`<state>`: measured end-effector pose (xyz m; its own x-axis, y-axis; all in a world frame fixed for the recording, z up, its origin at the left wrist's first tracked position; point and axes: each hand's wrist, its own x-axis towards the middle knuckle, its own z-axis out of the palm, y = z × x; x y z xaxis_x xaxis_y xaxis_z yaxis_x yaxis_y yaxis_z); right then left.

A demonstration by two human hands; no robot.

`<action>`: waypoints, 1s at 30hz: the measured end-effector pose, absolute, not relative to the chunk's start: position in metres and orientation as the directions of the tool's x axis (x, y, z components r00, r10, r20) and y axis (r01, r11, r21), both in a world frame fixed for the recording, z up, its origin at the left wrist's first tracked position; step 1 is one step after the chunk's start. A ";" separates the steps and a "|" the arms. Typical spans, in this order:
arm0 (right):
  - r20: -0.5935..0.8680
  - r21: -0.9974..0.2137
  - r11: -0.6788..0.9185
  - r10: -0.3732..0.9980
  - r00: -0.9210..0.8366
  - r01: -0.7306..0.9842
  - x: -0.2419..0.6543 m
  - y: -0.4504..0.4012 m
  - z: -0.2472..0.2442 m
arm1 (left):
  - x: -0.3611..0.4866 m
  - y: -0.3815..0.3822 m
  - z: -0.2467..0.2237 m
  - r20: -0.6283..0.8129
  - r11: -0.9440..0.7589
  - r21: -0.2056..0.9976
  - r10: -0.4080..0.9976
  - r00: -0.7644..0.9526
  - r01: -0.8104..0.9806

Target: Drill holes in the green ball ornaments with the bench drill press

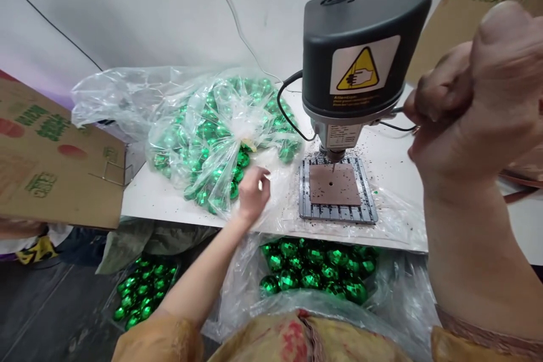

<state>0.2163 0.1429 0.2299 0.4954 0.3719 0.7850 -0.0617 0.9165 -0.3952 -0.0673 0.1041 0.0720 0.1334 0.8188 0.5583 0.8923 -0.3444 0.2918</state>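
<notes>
Glossy green faceted balls (218, 174) fill a crinkled clear-plastic bag (139, 93) beside my half-curled left hand (253, 195); I can't tell its contents. My right hand (477, 93) clenches a thin metal lever (397, 110).

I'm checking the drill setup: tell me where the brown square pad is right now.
In the head view, right of centre, the brown square pad lies on the slotted base beneath the drill head, with the left hand to its left.
</notes>
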 end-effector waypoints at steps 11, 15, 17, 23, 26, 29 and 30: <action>0.799 -0.393 0.919 0.346 0.492 -0.007 0.214 0.139 0.233 | -0.120 0.181 0.093 0.343 -0.163 0.395 0.939 0.019 0.904; 0.787 -0.436 0.899 0.357 0.504 0.043 0.211 0.133 0.234 | -0.080 0.147 0.114 0.226 -0.178 0.915 0.969 -0.096 0.361; 0.793 -0.424 0.904 0.342 0.504 0.052 0.210 0.135 0.234 | -0.052 0.129 0.122 0.114 -0.115 0.993 0.992 -0.054 -0.008; 0.811 -0.310 0.949 0.293 0.507 -0.053 0.213 0.145 0.230 | 0.012 0.104 0.104 -0.045 0.071 0.956 0.994 0.095 -0.285; 0.822 -0.317 0.946 0.312 0.476 -0.072 0.214 0.144 0.229 | 0.027 0.111 0.081 0.009 -0.005 0.980 1.000 0.023 -0.199; 0.823 -0.327 0.941 0.331 0.461 -0.093 0.214 0.141 0.230 | 0.035 0.119 0.064 0.097 -0.099 0.992 0.995 -0.023 -0.078; 0.822 -0.329 0.939 0.337 0.460 -0.100 0.213 0.141 0.230 | 0.036 0.121 0.061 0.116 -0.117 0.992 0.993 -0.018 -0.043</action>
